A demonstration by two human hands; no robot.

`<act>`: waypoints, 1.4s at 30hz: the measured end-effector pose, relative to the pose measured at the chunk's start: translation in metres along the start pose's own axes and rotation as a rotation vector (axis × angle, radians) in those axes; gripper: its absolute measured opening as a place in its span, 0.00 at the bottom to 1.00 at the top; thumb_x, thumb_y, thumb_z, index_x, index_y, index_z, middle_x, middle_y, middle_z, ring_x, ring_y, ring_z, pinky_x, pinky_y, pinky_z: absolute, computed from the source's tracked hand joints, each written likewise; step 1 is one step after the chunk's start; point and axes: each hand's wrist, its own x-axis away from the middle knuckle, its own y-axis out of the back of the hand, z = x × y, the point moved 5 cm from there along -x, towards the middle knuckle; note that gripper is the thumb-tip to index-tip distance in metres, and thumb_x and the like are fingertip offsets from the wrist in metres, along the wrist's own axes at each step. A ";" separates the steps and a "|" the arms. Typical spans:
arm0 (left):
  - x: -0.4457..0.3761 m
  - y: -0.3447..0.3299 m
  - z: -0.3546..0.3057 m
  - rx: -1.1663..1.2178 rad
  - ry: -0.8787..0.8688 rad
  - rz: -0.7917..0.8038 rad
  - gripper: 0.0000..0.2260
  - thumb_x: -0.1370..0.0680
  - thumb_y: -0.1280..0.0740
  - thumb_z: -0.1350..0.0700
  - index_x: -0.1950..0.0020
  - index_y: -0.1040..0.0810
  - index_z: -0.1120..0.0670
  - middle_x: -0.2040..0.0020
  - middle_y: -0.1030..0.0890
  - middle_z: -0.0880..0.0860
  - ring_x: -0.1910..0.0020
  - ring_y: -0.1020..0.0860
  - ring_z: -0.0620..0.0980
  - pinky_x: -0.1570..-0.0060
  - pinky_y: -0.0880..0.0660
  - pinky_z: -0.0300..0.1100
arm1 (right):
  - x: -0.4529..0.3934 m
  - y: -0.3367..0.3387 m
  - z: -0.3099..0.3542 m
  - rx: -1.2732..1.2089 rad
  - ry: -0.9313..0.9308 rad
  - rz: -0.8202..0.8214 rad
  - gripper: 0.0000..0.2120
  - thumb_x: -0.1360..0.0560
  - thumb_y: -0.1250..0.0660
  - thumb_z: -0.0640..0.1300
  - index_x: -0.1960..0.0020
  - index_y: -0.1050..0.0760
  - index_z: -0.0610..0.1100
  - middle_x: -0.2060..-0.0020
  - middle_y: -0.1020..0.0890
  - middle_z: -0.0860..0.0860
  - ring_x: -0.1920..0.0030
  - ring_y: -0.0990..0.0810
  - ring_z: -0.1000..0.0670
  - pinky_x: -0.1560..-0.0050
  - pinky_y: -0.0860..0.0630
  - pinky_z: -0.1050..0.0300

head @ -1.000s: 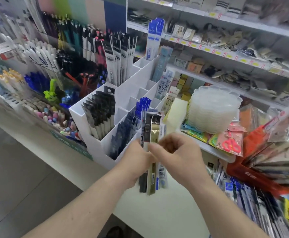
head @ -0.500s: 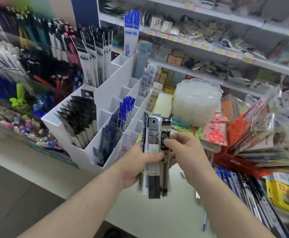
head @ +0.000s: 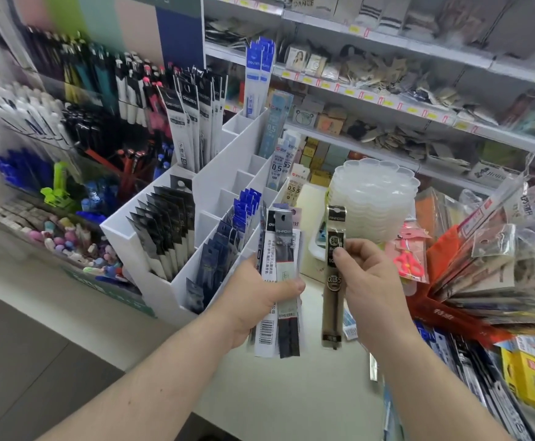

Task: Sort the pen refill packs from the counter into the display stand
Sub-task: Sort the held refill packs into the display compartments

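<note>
Counter (head: 291,393): hands' refill packs (head: 280,281) overlap, hiding labels.

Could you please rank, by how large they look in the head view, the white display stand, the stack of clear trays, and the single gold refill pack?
1. white display stand
2. stack of clear trays
3. gold refill pack, held by the right hand nearer the camera, so likely smaller still.

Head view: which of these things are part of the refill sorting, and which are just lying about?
Job:
- left hand gripping a bundle of refill packs
- right hand pinching a single refill pack
- white display stand

Lying about:
- stack of clear plastic trays
- pink scissors
- green clip
</note>
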 end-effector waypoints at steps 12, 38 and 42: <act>0.055 0.030 -0.095 -0.173 -0.503 -0.288 0.15 0.29 0.23 0.64 0.50 0.22 0.48 0.58 0.15 0.40 0.58 0.17 0.38 0.58 0.23 0.29 | -0.029 -0.023 0.067 -0.272 0.100 0.016 0.03 0.22 0.32 0.36 0.55 0.23 0.40 0.65 0.21 0.46 0.74 0.25 0.54 0.71 0.27 0.60; 0.129 0.138 -0.105 0.023 -0.587 -0.906 0.10 0.28 0.23 0.61 0.53 0.18 0.49 0.56 0.14 0.48 0.55 0.15 0.50 0.49 0.19 0.59 | -0.018 -0.184 0.130 0.276 0.399 0.385 0.08 0.25 0.28 0.45 0.62 0.21 0.46 0.67 0.19 0.52 0.66 0.19 0.52 0.60 0.21 0.52; 0.124 0.131 -0.106 0.021 -0.585 -0.870 0.10 0.29 0.23 0.61 0.51 0.19 0.51 0.57 0.14 0.48 0.55 0.15 0.49 0.50 0.19 0.58 | -0.017 -0.203 0.112 0.442 0.299 0.516 0.04 0.28 0.26 0.46 0.59 0.16 0.45 0.64 0.17 0.54 0.59 0.19 0.54 0.54 0.19 0.54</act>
